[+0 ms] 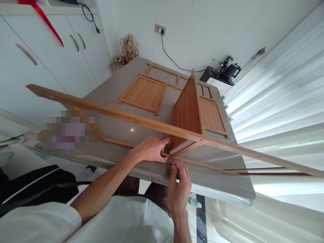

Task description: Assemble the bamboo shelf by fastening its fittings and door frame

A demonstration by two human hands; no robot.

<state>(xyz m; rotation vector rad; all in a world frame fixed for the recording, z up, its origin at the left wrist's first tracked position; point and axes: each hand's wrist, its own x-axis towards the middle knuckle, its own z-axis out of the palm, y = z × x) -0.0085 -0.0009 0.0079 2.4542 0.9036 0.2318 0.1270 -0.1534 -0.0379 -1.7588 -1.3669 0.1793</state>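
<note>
A long wooden frame (152,125) stands on edge across the table, with its lower rail (199,162) along the front. Joined to it at a corner is an upright wooden panel (187,104), reaching back over the tabletop. My left hand (150,149) is closed around the lower rail where it meets the panel, thumb and fingers on either side. Just in front and slightly right, my right hand (180,179) pinches at the fingertips. Something small and pale shows between them, too tiny to name. A screw hole (201,140) shows in the upper rail.
On the grey table (111,91) lie a slatted panel (144,92), another panel (212,116) and a thin wooden frame (164,72). A small metal tool (108,102) lies at left. A kettle (231,71) stands beyond the table. A bottle (194,202) is on the floor.
</note>
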